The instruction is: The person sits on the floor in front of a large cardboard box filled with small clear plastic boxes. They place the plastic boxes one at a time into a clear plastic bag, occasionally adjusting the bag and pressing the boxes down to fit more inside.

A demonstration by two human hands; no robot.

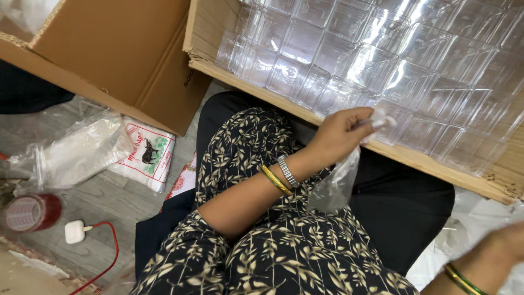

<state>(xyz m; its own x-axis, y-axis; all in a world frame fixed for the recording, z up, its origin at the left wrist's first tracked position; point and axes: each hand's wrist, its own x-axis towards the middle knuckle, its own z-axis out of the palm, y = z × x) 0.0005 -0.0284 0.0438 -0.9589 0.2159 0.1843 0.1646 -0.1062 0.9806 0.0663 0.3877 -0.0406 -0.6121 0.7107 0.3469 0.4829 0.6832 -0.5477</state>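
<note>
Nearest us, our right hand (505,246) sits blurred at the lower right edge, and we cannot tell whether it grips anything. Our left hand (339,135) pinches a clear plastic bag (334,184) that hangs over our lap. Beyond it lies a cardboard box (349,128) packed with clear plastic containers (371,60).

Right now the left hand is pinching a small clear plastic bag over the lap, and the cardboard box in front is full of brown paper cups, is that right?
Not quite. The cardboard box holds clear plastic containers, not brown paper cups. The rest stands: the head view shows the left hand pinching a small clear plastic bag over the lap.
</note>
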